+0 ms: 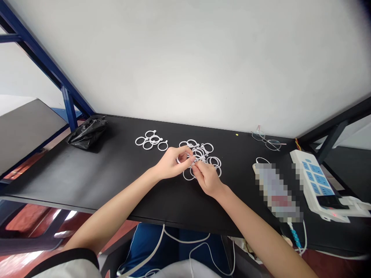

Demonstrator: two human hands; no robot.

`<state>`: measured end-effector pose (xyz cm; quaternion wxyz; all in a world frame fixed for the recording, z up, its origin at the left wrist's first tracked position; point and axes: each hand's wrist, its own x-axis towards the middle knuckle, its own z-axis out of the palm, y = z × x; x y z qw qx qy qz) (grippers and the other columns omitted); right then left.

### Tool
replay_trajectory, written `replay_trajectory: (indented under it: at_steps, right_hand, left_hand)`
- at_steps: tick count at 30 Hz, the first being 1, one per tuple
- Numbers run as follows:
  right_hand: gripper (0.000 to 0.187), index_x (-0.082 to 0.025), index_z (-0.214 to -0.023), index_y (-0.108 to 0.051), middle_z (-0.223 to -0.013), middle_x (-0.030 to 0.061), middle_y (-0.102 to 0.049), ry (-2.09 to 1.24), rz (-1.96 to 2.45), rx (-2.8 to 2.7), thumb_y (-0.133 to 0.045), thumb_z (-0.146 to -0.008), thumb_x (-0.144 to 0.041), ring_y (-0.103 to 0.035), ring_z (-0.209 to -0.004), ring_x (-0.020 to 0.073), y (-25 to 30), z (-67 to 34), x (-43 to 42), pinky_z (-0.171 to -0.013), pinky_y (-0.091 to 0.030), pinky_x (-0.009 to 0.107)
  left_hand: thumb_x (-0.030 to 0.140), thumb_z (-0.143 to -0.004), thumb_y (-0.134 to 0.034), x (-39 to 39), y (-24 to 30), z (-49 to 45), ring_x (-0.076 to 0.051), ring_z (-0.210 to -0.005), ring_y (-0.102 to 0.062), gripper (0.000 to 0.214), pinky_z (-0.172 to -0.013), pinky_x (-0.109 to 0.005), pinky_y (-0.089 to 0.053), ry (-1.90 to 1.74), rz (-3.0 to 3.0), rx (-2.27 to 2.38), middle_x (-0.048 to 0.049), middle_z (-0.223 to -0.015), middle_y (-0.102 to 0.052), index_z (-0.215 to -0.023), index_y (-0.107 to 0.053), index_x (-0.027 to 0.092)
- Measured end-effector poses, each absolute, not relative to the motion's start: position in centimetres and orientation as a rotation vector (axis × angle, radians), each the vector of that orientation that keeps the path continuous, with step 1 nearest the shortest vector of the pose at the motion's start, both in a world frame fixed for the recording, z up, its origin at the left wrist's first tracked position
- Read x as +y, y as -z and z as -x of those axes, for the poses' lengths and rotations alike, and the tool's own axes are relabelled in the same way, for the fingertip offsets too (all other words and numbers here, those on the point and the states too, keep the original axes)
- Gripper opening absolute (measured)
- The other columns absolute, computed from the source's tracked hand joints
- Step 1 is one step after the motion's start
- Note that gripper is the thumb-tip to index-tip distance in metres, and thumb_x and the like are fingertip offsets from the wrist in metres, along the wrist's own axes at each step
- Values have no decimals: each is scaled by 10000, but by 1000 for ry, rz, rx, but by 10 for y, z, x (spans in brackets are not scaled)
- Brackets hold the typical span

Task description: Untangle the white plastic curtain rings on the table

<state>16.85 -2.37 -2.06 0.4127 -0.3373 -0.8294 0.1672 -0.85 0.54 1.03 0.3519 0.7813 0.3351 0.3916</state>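
My left hand (173,164) and my right hand (206,178) meet over the middle of a black table (87,173). Together they pinch a white plastic ring (183,158), the left fingers curled round it and the right fingertips closed on its edge. Just behind the hands lies a loose pile of white rings (207,154). A smaller cluster of white rings (151,141) lies further left on the tabletop.
A crumpled black plastic bag (87,133) sits at the table's back left. Eyeglasses (266,141) lie at the back right. A white power strip with blue sockets (319,185) and a blurred flat object (275,193) lie at the right. White cables hang below the front edge.
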Motion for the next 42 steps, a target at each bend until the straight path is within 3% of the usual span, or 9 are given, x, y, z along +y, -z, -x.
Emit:
replay_trajectory:
  at_steps: [32, 42]
  right_hand:
    - [259, -215, -753, -410, -538, -41, -427, -427, 874, -2121, -317, -995, -216, -381, -435, 105, 23, -168, -25, -466, -307, 252]
    - [266, -216, -719, -402, -536, -50, -422, -487, 966, -2042, -385, -982, -251, -366, -424, 91, 24, -168, -23, -451, -298, 239]
  left_hand:
    - [352, -887, -523, 7, -6, 8, -61, -474, -250, 232, -467, -189, -267, -1020, -2051, 879, 82, -506, -305, -769, -552, 155]
    - [384, -899, -518, 9, -3, 7, -69, -480, -341, 254, -500, -193, -337, -1008, -2047, 941, 68, -507, -389, -804, -569, 154]
